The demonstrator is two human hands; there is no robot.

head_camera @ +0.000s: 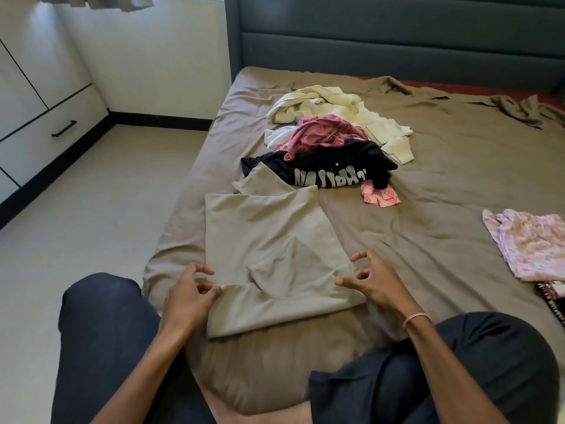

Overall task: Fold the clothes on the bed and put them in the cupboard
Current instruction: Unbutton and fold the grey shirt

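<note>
A beige garment (269,240) lies partly folded on the brown bed sheet (428,185) in front of me. My left hand (189,292) pinches its near left edge between thumb and fingers. My right hand (373,280) hovers at the garment's right edge with fingers loosely curled and nothing in them. Beyond lies a heap: a black printed shirt (333,166), a maroon piece (321,136), a cream garment (342,114) and a small pink patterned piece (380,197). A pink floral garment (529,243) lies at the right.
White cupboard doors and a drawer with a black handle (64,128) stand at the left across the beige floor (91,215). A dark green padded headboard (397,38) closes the far end of the bed. My dark-trousered knees (107,338) rest at the near bed edge.
</note>
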